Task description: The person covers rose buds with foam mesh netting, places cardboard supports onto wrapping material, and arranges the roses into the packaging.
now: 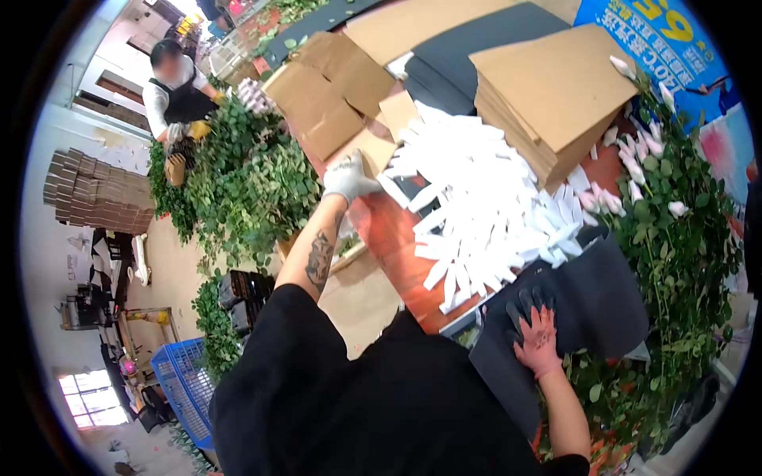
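My left hand, in a pale glove, is at the near edge of a small brown cardboard piece and touches it; its visible fingers are apart. My right hand, in a pink glove with dark fingers, lies with fingers spread on a black sheet. This sheet is bent over the near corner of the table. Between my hands a big heap of white, finger-shaped sleeves covers the red tabletop. What lies under the black sheet is hidden.
A stack of cardboard sheets and dark sheets stand beyond the heap. Pale pink roses with long leafy stems lie at right. Left, a co-worker in yellow gloves stands by piled greenery. A blue crate is lower left.
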### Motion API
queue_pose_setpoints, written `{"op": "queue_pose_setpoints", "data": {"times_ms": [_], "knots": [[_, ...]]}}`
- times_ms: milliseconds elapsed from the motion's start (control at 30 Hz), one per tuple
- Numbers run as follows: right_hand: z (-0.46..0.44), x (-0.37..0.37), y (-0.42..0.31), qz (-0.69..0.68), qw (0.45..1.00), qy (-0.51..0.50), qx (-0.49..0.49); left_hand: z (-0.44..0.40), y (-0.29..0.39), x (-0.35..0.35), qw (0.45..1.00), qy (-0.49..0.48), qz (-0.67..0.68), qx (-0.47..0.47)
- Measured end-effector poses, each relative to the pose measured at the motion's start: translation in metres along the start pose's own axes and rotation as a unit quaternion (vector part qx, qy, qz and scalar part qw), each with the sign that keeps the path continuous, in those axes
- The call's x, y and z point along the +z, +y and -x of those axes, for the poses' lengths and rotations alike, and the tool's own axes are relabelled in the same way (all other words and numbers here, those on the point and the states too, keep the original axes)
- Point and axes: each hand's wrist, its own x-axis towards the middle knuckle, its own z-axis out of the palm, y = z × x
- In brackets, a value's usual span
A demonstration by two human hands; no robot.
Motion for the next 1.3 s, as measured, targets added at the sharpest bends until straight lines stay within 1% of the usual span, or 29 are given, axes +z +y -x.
{"op": "queue_pose_setpoints", "data": {"times_ms": [67, 133, 200, 267, 300, 333, 367, 400, 433, 467, 500, 533, 567, 600, 633, 667, 700, 767, 800, 867, 900, 933, 1000, 1033, 1100, 1133, 1233, 1267, 1300], "knots": [[-0.005, -0.015, -0.007, -0.049, 0.993, -0.091, 0.065, 0.003, 0.0, -0.006, 1.0, 0.015, -0.008, 0.024], [-0.007, -0.016, -0.007, -0.041, 0.994, -0.076, 0.062, -0.002, -0.011, -0.005, 0.999, 0.034, 0.034, 0.024], [-0.005, -0.013, -0.003, -0.082, 0.994, -0.014, 0.076, -0.003, -0.029, -0.019, 0.991, -0.006, 0.133, 0.012], [-0.002, 0.002, 0.009, -0.092, 0.992, 0.016, 0.087, 0.038, -0.013, -0.089, 0.992, 0.007, 0.104, 0.064], [-0.002, 0.011, 0.015, -0.069, 0.994, 0.071, 0.052, 0.074, 0.015, -0.123, 0.962, -0.025, 0.252, 0.107], [-0.001, 0.02, 0.02, -0.044, 0.991, 0.124, 0.011, 0.088, 0.037, -0.122, 0.904, -0.082, 0.358, 0.218], [0.0, 0.021, 0.018, -0.044, 0.992, 0.121, 0.009, 0.099, 0.06, -0.114, 0.82, -0.135, 0.455, 0.32], [0.001, 0.021, 0.016, -0.06, 0.99, 0.125, 0.027, 0.111, 0.083, -0.101, 0.802, -0.23, 0.403, 0.375], [0.0, 0.019, 0.015, -0.074, 0.987, 0.133, 0.044, 0.115, 0.11, -0.055, 0.692, -0.375, 0.448, 0.424], [0.002, 0.026, 0.019, -0.069, 0.987, 0.136, 0.04, 0.137, 0.148, -0.053, 0.579, -0.489, 0.46, 0.463], [0.007, 0.037, 0.023, -0.14, 0.977, 0.156, 0.046, 0.148, 0.174, -0.025, 0.506, -0.556, 0.448, 0.483], [0.01, 0.041, 0.03, -0.208, 0.961, 0.174, 0.051, 0.159, 0.193, 0.015, 0.424, -0.637, 0.479, 0.43], [0.004, 0.0, 0.012, -0.223, 0.954, 0.197, -0.034, 0.164, 0.205, 0.041, 0.419, -0.656, 0.473, 0.413], [0.004, -0.009, 0.012, -0.259, 0.947, 0.183, -0.047, 0.164, 0.209, 0.066, 0.419, -0.683, 0.463, 0.379], [0.0, -0.01, 0.004, -0.433, 0.87, 0.225, -0.07, 0.16, 0.21, 0.085, 0.4, -0.7, 0.471, 0.358], [-0.001, -0.009, -0.001, -0.594, 0.758, 0.254, -0.09, 0.157, 0.21, 0.094, 0.38, -0.717, 0.479, 0.334], [-0.001, -0.004, 0.009, -0.594, 0.758, 0.254, -0.095, 0.157, 0.213, 0.089, 0.384, -0.714, 0.479, 0.335], [-0.002, 0.007, 0.035, -0.54, 0.815, 0.207, -0.035, 0.163, 0.216, 0.072, 0.479, -0.655, 0.394, 0.431], [-0.002, 0.007, 0.034, -0.542, 0.814, 0.206, -0.038, 0.166, 0.216, 0.067, 0.482, -0.654, 0.394, 0.429], [-0.002, 0.005, 0.032, -0.624, 0.748, 0.22, -0.051, 0.169, 0.21, 0.059, 0.533, -0.623, 0.37, 0.437], [-0.001, -0.013, 0.016, -0.625, 0.748, 0.222, -0.024, 0.163, 0.204, 0.067, 0.588, -0.52, 0.374, 0.495], [0.0, -0.01, 0.02, -0.624, 0.748, 0.225, -0.024, 0.16, 0.197, 0.062, 0.586, -0.52, 0.372, 0.498], [-0.002, 0.007, 0.029, -0.667, 0.705, 0.242, -0.024, 0.149, 0.185, 0.05, 0.742, -0.47, 0.385, 0.283], [-0.003, 0.016, 0.035, -0.667, 0.703, 0.246, -0.02, 0.154, 0.186, 0.046, 0.74, -0.474, 0.382, 0.286], [-0.004, 0.039, 0.051, -0.691, 0.68, 0.242, 0.044, 0.171, 0.187, 0.043, 0.852, -0.324, 0.152, 0.383], [-0.005, 0.052, 0.066, -0.692, 0.678, 0.243, 0.051, 0.178, 0.19, 0.051, 0.857, -0.302, 0.097, 0.407], [0.003, 0.072, 0.074, -0.477, 0.802, 0.307, 0.186, 0.181, 0.191, 0.062, 0.859, -0.312, 0.129, 0.385], [0.016, 0.074, 0.069, -0.477, 0.8, 0.306, 0.194, 0.179, 0.193, 0.063, 0.856, -0.327, 0.113, 0.383], [0.032, 0.033, 0.039, -0.463, 0.788, 0.333, 0.232, 0.178, 0.195, 0.062, 0.853, -0.343, 0.099, 0.38]]}}
